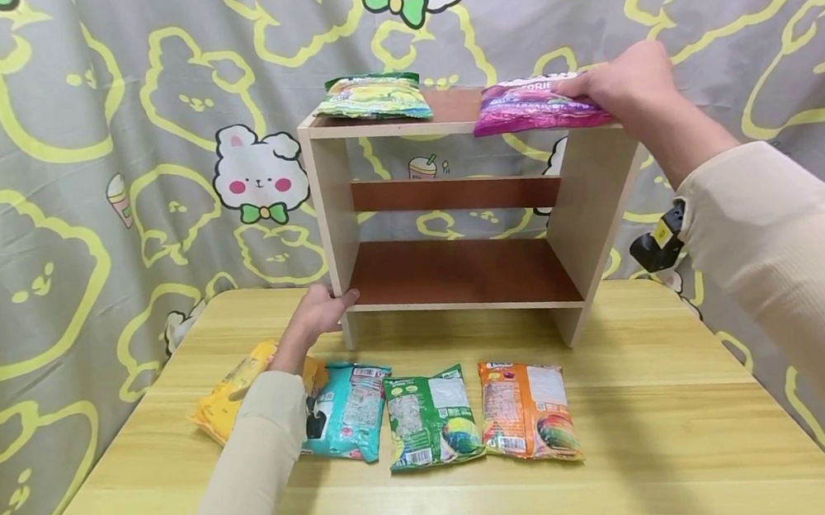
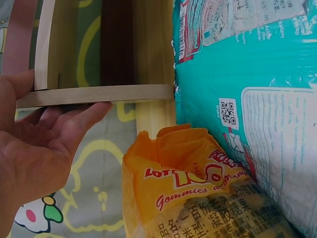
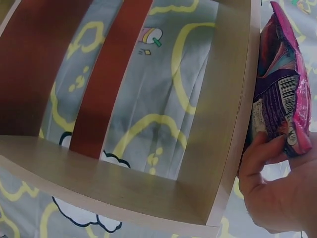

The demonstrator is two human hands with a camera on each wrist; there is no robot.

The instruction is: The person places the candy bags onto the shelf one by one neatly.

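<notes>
A small two-tier wooden shelf (image 1: 462, 273) stands on the table. My left hand (image 1: 319, 310) grips the lower part of its left side panel (image 2: 133, 92), thumb on the inside and fingers on the outside. On the top board, at the right end, lies a pink-purple candy bag (image 1: 534, 105). My right hand (image 1: 630, 81) pinches that bag by its right end; the right wrist view shows the purple bag (image 3: 285, 94) against the top board, with fingers (image 3: 260, 153) beneath its end. A green-yellow candy bag (image 1: 376, 98) rests on the top board's left end.
Several candy bags lie on the table (image 1: 422, 513) before the shelf: a yellow bag (image 1: 228, 395), partly behind my left arm, a teal bag (image 1: 353, 412), a green bag (image 1: 431, 417) and an orange bag (image 1: 527, 408). A patterned curtain (image 1: 143, 93) hangs behind.
</notes>
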